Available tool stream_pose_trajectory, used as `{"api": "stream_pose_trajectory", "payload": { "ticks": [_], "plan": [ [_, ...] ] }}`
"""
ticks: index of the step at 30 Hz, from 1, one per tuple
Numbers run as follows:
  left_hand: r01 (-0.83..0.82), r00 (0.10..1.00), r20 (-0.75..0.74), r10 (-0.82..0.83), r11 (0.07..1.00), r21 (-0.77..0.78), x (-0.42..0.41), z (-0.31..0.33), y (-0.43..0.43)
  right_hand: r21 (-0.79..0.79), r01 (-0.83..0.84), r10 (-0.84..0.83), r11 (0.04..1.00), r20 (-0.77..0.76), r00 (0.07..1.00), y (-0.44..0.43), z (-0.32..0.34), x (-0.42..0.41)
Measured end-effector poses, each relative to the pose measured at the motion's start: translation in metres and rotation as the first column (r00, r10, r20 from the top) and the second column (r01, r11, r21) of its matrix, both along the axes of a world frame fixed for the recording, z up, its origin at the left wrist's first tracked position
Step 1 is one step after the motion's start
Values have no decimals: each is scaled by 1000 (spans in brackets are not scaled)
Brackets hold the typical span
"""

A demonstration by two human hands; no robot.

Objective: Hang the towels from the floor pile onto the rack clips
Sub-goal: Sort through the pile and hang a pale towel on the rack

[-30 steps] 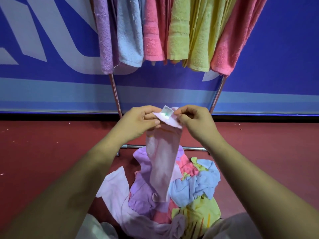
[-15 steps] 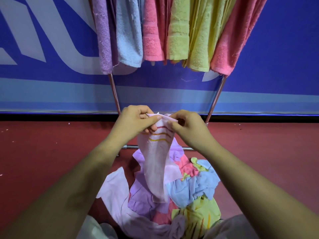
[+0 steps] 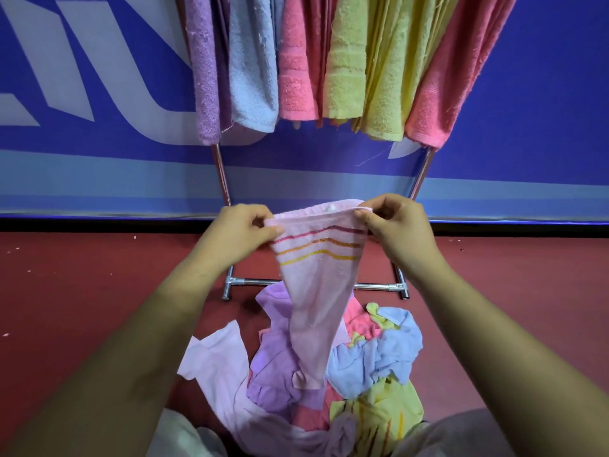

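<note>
both hands (image 3: 237, 232) (image 3: 395, 232) now pinch pink towel (image 3: 316, 291) spread wider above red floor (image 3: 82, 291), blue wall (image 3: 543, 94) behind.

Two bare arms reach out from the bottom corners of the view, with no sleeves on them down to the wrists. The left hand (image 3: 238, 233) and the right hand (image 3: 397, 229) wear no gloves, rings or watch. The fingers (image 3: 379, 215) are bare too, with short nails. Low down, by the bottom edge, light grey cloth (image 3: 468, 435) covers the knees.
</note>
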State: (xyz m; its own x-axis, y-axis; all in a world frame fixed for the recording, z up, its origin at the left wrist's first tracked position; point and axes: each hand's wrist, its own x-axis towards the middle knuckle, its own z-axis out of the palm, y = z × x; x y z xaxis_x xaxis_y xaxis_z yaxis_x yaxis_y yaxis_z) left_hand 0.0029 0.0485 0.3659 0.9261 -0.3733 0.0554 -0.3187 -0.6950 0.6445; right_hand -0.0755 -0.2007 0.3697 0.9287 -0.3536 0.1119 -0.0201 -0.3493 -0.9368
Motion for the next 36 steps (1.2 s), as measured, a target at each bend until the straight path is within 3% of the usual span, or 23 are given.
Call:
{"api": "stream_pose_trajectory", "payload": {
  "ticks": [3,6,14,22,24,26,28,29,30,32,33,36],
  "plan": [
    [-96,995,7,101,958,-272,1,4,0,185,64,-57,981,-44,997,0,2,-1],
    [-104,994,-2,111,925,-366,-3,6,0,250,88,-71,964,-76,995,0,3,-5],
    [-89,990,65,127,904,-417,2,33,2,237,49,-54,970,16,998,7,38,-11],
    [-74,941,286,181,935,-348,1,163,-11,159,-28,-10,987,235,972,8,158,-2],
    [-77,928,319,193,936,-343,-6,204,-12,235,-59,-16,970,305,952,8,200,-5],
    [12,967,221,127,844,-537,-14,245,-12,411,-190,29,892,367,930,2,239,-12],
    [86,994,27,-107,605,-791,-21,276,-9,517,-385,191,765,388,902,-6,267,-20],
    [103,978,-19,-207,561,-821,-22,283,-7,508,-429,269,747,360,894,-8,274,-23],
    [134,974,-22,-226,651,-747,-24,286,-6,445,-404,297,799,292,909,-10,277,-24],
    [121,992,79,-97,900,-419,-23,283,-4,256,-233,186,938,196,963,-13,275,-25],
    [75,992,124,-34,936,-344,-21,281,-3,197,-158,118,968,197,973,-15,274,-26],
    [46,982,186,21,936,-349,-21,286,-3,21,-53,45,998,256,966,-17,279,-35]
  ]
}}
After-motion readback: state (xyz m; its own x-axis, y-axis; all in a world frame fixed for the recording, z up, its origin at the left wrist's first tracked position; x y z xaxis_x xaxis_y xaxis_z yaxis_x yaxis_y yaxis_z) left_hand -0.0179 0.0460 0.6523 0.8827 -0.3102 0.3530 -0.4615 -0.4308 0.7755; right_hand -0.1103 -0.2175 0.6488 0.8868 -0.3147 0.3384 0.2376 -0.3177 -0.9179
